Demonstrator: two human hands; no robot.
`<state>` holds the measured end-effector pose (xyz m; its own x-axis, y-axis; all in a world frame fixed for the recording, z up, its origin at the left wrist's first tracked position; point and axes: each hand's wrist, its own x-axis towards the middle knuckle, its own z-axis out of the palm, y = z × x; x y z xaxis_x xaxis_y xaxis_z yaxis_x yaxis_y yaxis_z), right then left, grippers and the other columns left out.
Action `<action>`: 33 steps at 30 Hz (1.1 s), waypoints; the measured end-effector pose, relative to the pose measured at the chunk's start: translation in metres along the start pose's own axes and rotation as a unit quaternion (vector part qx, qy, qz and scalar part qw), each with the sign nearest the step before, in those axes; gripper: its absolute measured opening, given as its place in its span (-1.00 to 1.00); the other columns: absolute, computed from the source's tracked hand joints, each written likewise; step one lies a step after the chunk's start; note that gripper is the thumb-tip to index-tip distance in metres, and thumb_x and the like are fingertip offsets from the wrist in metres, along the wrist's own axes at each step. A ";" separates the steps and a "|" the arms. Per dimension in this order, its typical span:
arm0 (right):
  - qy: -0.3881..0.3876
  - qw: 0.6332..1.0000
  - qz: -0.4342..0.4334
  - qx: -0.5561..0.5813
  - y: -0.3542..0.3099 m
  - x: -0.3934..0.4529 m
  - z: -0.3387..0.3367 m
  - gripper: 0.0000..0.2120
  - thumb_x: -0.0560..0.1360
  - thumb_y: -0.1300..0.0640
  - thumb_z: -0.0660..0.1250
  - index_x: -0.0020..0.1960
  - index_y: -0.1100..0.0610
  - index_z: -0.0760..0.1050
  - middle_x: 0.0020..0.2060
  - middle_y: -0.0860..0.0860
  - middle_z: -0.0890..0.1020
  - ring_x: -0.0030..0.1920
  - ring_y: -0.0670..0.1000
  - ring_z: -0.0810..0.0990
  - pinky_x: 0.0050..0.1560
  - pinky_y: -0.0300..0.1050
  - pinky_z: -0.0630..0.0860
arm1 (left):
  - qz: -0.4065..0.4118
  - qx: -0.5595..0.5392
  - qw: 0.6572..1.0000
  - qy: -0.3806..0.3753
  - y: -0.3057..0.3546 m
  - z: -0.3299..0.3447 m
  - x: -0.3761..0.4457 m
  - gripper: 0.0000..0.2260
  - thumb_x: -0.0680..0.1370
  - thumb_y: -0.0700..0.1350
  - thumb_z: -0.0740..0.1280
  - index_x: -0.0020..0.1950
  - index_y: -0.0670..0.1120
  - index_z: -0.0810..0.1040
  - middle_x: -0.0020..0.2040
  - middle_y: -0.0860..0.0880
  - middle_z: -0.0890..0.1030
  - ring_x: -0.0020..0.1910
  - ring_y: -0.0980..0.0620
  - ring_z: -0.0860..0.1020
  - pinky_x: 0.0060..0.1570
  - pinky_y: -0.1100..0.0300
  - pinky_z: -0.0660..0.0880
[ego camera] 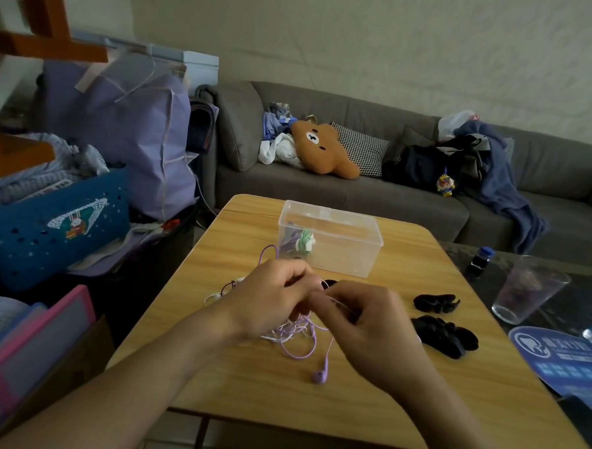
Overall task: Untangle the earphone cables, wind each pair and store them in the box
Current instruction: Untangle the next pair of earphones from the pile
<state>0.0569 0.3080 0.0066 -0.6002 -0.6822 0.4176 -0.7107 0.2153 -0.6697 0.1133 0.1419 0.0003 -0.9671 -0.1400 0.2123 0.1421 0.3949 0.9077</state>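
Cables (297,337), purple and white, hang knotted between both hands: left hand (270,298) and right hand (371,328) pinch strands. Clear box (341,257) behind; black bundles (443,335) lie right.

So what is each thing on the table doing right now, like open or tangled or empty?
Left hand: pinching the cables.
Right hand: pinching a thin cable.
Earphone cables: purple and white, tangled, under the hands.
Purple earbud: lying loose on the table.
Clear box: open, no lid, with some wound earphones inside.
Black bundles: lying on the table, right of the hands.
Glass: upright.
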 end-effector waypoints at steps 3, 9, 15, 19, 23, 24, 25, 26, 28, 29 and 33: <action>0.048 0.999 0.013 0.005 0.004 0.001 -0.008 -0.83 0.49 -0.08 0.43 -0.19 -0.02 0.68 -0.49 -0.06 0.58 -0.48 -0.03 0.44 -0.45 -0.11 0.40 | -0.017 -0.020 0.999 -0.035 0.002 0.001 -0.001 -0.67 0.69 -0.07 0.17 -0.18 -0.24 0.46 -0.38 -0.05 0.45 -0.39 0.01 0.37 -0.36 0.18 0.33; 0.112 0.993 0.016 0.033 0.009 0.001 -0.015 -0.83 0.36 -0.10 0.51 -0.24 -0.01 0.66 -0.50 0.10 0.56 -0.44 0.16 0.50 -0.38 0.04 0.49 | -0.036 -0.023 0.994 -0.097 0.004 0.002 -0.002 -0.63 0.70 -0.03 0.12 -0.18 -0.18 0.52 -0.39 0.05 0.47 -0.40 0.08 0.35 -0.38 0.28 0.30; 0.120 0.991 0.031 0.045 0.008 0.002 -0.014 -0.87 0.42 0.00 0.50 -0.21 0.04 0.65 -0.51 0.08 0.56 -0.50 0.00 0.45 -0.44 -0.18 0.40 | -0.007 0.010 0.999 -0.049 0.005 0.004 -0.002 -0.64 0.70 -0.04 0.13 -0.19 -0.19 0.49 -0.45 0.12 0.39 -0.47 0.15 0.30 -0.41 0.29 0.27; 0.111 0.991 0.052 0.048 0.011 0.002 -0.014 -0.87 0.46 0.01 0.48 -0.20 0.04 0.65 -0.45 0.08 0.61 -0.45 0.06 0.50 -0.44 -0.24 0.41 | -0.019 -0.019 0.998 -0.051 0.005 0.004 -0.002 -0.69 0.70 -0.07 0.12 -0.19 -0.12 0.47 -0.42 0.04 0.37 -0.49 0.18 0.30 -0.45 0.34 0.26; 0.089 0.989 0.071 0.097 0.004 0.003 -0.008 -0.82 0.55 -0.04 0.35 -0.15 0.01 0.64 -0.40 0.03 0.62 -0.45 -0.07 0.46 -0.43 -0.21 0.40 | -0.004 -0.119 0.992 -0.051 0.010 0.005 -0.002 -0.69 0.68 -0.04 0.13 -0.19 -0.14 0.45 -0.42 0.00 0.36 -0.49 0.12 0.27 -0.53 0.32 0.18; 0.074 0.990 0.067 0.100 0.001 0.003 -0.005 -0.77 0.56 -0.07 0.30 -0.14 0.00 0.64 -0.39 0.03 0.62 -0.44 -0.05 0.46 -0.42 -0.17 0.40 | -0.001 -0.131 0.990 -0.046 0.010 0.005 -0.001 -0.67 0.67 -0.01 0.14 -0.19 -0.17 0.45 -0.42 -0.01 0.36 -0.48 0.09 0.25 -0.53 0.29 0.15; 0.060 0.992 0.058 0.099 -0.001 0.003 -0.004 -0.73 0.55 -0.11 0.27 -0.14 0.00 0.65 -0.39 0.02 0.61 -0.44 -0.04 0.44 -0.42 -0.15 0.38 | 0.001 -0.134 0.990 -0.044 0.010 0.005 -0.001 -0.64 0.64 0.02 0.15 -0.17 -0.23 0.45 -0.43 -0.01 0.36 -0.48 0.08 0.23 -0.54 0.27 0.14; 0.051 0.993 0.045 0.092 -0.002 0.002 -0.002 -0.70 0.54 -0.14 0.25 -0.14 0.01 0.65 -0.40 0.03 0.60 -0.44 -0.04 0.44 -0.42 -0.15 0.37 | 0.002 -0.133 0.990 -0.042 0.009 0.005 -0.001 -0.59 0.62 0.04 0.15 -0.13 -0.32 0.44 -0.45 0.00 0.35 -0.49 0.07 0.21 -0.55 0.27 0.13; 0.054 0.996 0.032 0.071 -0.003 0.002 -0.002 -0.69 0.51 -0.16 0.27 -0.15 0.03 0.66 -0.40 0.06 0.60 -0.43 -0.04 0.43 -0.41 -0.14 0.37 | 0.001 -0.129 0.991 -0.040 0.008 0.005 -0.001 -0.57 0.64 0.03 0.13 -0.13 -0.35 0.42 -0.48 0.03 0.32 -0.52 0.09 0.19 -0.56 0.29 0.15; 0.063 0.996 0.032 0.063 -0.003 0.002 -0.003 -0.70 0.50 -0.16 0.29 -0.18 0.03 0.65 -0.41 0.06 0.59 -0.45 -0.07 0.42 -0.42 -0.16 0.36 | -0.005 -0.129 0.991 -0.038 0.007 0.005 -0.001 -0.60 0.66 0.01 0.12 -0.18 -0.30 0.43 -0.49 0.03 0.30 -0.53 0.10 0.18 -0.56 0.29 0.15; 0.057 0.997 0.028 0.034 -0.003 0.000 -0.002 -0.80 0.53 -0.07 0.33 -0.20 -0.02 0.61 -0.41 0.00 0.59 -0.46 -0.09 0.43 -0.45 -0.22 0.34 | -0.042 -0.178 0.982 -0.054 0.009 0.005 -0.002 -0.60 0.68 0.01 0.16 -0.32 -0.15 0.34 -0.48 -0.02 0.20 -0.51 0.08 0.09 -0.52 0.23 0.02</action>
<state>0.0583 0.3090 0.0105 -0.6788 -0.5860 0.4425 -0.6508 0.2009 -0.7321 0.1153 0.1504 0.0062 -0.9926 -0.0547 0.1084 0.1062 0.0412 0.9935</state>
